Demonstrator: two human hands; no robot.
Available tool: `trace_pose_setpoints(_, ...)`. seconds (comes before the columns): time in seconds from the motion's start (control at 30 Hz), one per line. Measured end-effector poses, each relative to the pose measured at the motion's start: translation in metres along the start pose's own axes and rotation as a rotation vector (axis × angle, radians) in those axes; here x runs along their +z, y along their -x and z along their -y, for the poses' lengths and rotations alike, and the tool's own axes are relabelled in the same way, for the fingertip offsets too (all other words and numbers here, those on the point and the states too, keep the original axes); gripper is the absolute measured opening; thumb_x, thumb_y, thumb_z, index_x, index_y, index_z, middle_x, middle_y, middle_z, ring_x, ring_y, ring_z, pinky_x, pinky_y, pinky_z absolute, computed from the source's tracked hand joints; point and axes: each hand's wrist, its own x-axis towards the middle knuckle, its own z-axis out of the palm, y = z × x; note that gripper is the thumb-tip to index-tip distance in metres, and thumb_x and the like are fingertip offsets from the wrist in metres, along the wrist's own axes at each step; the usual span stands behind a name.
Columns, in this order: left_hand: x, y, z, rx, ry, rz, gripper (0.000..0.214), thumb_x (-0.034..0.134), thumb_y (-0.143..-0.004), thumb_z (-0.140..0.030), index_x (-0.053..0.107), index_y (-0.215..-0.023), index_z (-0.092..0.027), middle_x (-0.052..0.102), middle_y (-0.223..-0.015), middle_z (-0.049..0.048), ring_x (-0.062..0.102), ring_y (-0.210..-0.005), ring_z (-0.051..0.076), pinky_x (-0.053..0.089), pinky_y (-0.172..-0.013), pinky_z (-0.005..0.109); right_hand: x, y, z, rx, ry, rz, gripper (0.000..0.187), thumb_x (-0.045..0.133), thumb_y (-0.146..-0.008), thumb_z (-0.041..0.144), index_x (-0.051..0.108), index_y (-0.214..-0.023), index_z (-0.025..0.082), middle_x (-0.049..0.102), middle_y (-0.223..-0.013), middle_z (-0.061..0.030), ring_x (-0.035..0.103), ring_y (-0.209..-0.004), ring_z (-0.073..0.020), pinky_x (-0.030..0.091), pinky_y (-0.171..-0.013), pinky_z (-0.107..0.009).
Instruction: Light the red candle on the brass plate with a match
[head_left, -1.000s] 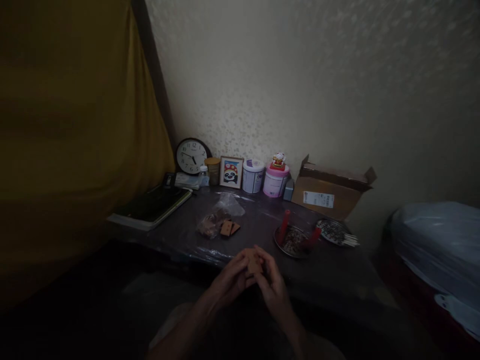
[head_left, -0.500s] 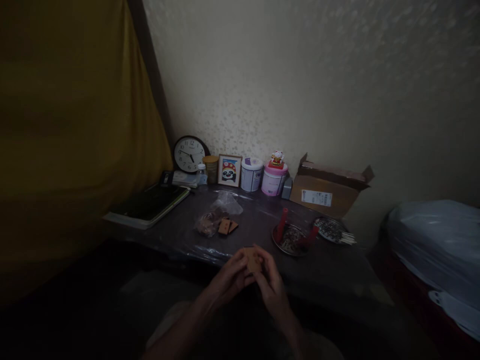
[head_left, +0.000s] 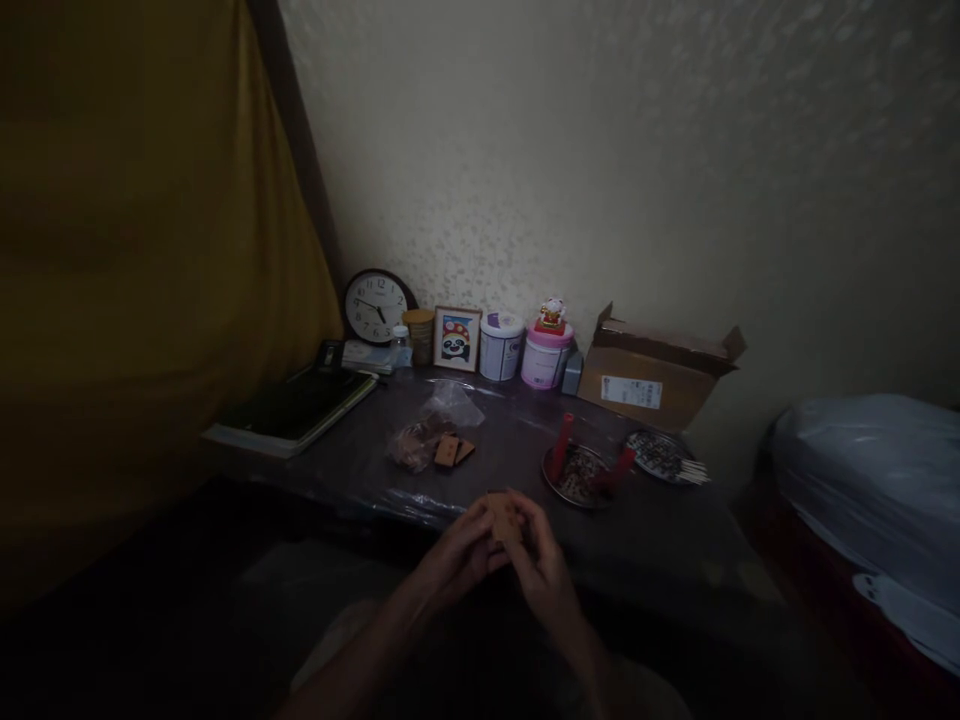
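The small tan box [head_left: 503,517] is between the person's two hands, in front of the near edge of the desk [head_left: 517,440], its broad face turned toward the viewer. Faint dark marks show on that face, near its right side.

The left hand [head_left: 466,548] holds the box from its left side, the fingers [head_left: 478,522] curled close about it, with some reaching beneath its lower edge. The right hand [head_left: 541,548] meets it from the other side: an upper finger lies against the box's upper right, and the thumb reaches toward its lower right corner. Both sets of fingers are bent and drawn in to the width of the box, gripping it between them; the dim light hides the fingertips behind it.

Beyond the hands, two similar boxes [head_left: 447,450] lie on the desk beside a crumpled clear plastic bag [head_left: 454,404]. To the right, well apart from these, a round metal plate [head_left: 549,486] carries red tubes [head_left: 562,445], one upright and one leaning.
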Motion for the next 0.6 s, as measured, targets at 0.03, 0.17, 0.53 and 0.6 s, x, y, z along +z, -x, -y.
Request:
trace_pose_setpoints(0.03,0.0,0.0,0.0,-0.005,0.0,0.002,0.024,0.051,-0.086,-0.022,0.057,-0.109,-0.019,0.068,-0.1,0.0078,0.063,-0.092,0.018,0.046,-0.082,0.032,0.001,0.0,0.0,0.0,0.011,-0.014,0.036,0.05,-0.087,0.03,0.046,-0.123,0.024,0.054,-0.126,-0.0063,0.051,-0.116,-0.0209,0.042,-0.098,-0.035)
trace_pose_setpoints(0.17,0.001,0.0,-0.001,-0.02,-0.005,-0.005,0.024,0.052,-0.085,-0.024,0.058,-0.108,-0.019,0.068,-0.1,0.0073,0.064,-0.09,0.018,0.045,-0.081,0.031,0.003,0.001,0.0,0.002,0.034,-0.036,0.034,0.048,-0.088,0.03,0.046,-0.122,0.024,0.053,-0.127,-0.0059,0.049,-0.118,-0.0206,0.04,-0.1,-0.035)
trace_pose_setpoints(0.53,-0.002,0.008,-0.004,-0.173,-0.023,-0.041,0.026,0.046,-0.088,-0.029,0.06,-0.107,-0.017,0.068,-0.097,0.0081,0.063,-0.089,0.017,0.046,-0.078,0.03,-0.029,-0.013,0.006,0.153,-0.188,0.059,0.027,0.06,-0.078,0.039,0.061,-0.099,0.021,0.066,-0.097,-0.0048,0.062,-0.093,-0.0207,0.049,-0.083,-0.034)
trace_pose_setpoints(0.6,-0.003,0.01,-0.003,-0.221,-0.051,-0.025,0.027,0.046,-0.088,-0.03,0.06,-0.106,-0.016,0.069,-0.094,0.0085,0.064,-0.086,0.017,0.046,-0.075,0.03,-0.03,-0.016,0.003,0.176,-0.135,-0.038,0.025,0.062,-0.075,0.043,0.064,-0.085,0.02,0.066,-0.083,-0.003,0.062,-0.082,-0.0198,0.049,-0.076,-0.032)
